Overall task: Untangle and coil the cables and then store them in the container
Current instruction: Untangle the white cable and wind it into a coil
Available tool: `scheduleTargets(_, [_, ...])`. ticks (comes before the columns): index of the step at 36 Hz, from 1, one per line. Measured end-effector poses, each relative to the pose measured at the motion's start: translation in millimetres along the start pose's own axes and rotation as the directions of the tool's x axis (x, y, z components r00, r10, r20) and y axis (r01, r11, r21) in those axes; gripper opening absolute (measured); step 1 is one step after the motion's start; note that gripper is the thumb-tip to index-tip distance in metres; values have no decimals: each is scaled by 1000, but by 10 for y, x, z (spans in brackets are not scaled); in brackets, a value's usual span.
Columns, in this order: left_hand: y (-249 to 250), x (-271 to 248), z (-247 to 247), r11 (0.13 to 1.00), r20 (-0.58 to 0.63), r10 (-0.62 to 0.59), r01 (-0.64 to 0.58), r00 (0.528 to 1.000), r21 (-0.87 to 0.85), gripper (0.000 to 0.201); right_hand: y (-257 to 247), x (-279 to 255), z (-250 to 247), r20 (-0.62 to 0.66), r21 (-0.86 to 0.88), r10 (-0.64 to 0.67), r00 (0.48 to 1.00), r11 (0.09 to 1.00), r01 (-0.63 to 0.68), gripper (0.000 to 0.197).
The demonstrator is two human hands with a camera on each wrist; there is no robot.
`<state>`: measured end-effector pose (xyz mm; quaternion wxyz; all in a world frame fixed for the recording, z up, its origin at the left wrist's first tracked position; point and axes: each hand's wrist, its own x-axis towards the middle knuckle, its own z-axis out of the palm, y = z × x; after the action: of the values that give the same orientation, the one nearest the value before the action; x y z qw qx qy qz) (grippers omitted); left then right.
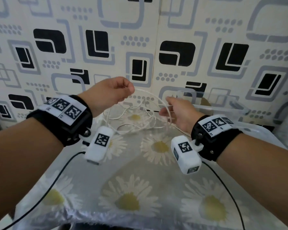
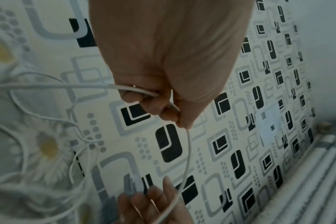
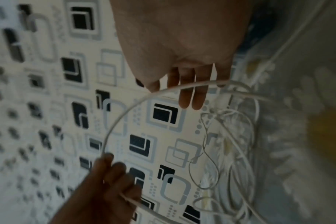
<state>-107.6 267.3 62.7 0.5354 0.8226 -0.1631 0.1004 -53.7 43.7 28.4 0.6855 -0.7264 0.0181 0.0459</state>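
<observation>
A thick white cable (image 1: 150, 95) arcs through the air between my two hands, above the table's far edge. My left hand (image 1: 126, 90) is raised and grips one stretch of it in curled fingers (image 2: 159, 104); the cable (image 2: 188, 151) hangs down from that fist. My right hand (image 1: 167, 108) is lower and to the right with its fingers (image 3: 190, 97) straight, and the cable (image 3: 121, 115) lies across them. Below both hands a tangle of thin white cables (image 1: 135, 125) rests on the table. The clear plastic container (image 1: 236, 105) stands at the right, against the wall.
The table wears a grey cloth with daisies (image 1: 131, 188), bare toward me. A patterned wall (image 1: 140, 47) stands right behind the tangle. Black camera leads (image 1: 60, 173) trail off both wrists over the table's near edge.
</observation>
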Motion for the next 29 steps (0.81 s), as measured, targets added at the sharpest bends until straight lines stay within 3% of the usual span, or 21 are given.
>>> scheduleTargets(3, [61, 22, 37, 998, -49, -18, 15, 999, -62, 10, -51, -84, 6, 36, -180, -162, 986, 970, 166, 46])
scheduleTargets(6, [116, 40, 62, 987, -89, -45, 30, 995, -159, 16, -70, -202, 7, 148, -179, -283, 948, 935, 307, 59])
scheduleTargets(8, [149, 44, 70, 975, -123, -75, 47, 990, -219, 15, -65, -255, -11, 237, -106, -344, 909, 921, 376, 57])
scheduleTargets(10, [158, 43, 65, 969, -142, -92, 56, 986, -240, 13, -52, -269, -29, 270, -14, -413, 870, 902, 432, 39])
scheduleTargets(13, [128, 27, 62, 974, -142, -92, 60, 986, -219, 11, -88, -289, -53, 198, 8, -493, 847, 865, 502, 25])
scheduleTargets(20, [50, -59, 88, 983, -100, -121, 105, 988, -151, 25, -329, -350, -130, 25, -15, -622, 782, 782, 623, 23])
scheduleTargets(29, [-125, -108, 71, 976, -105, -181, 165, 978, -142, 27, -707, -329, -291, -116, -79, -696, 709, 718, 692, 13])
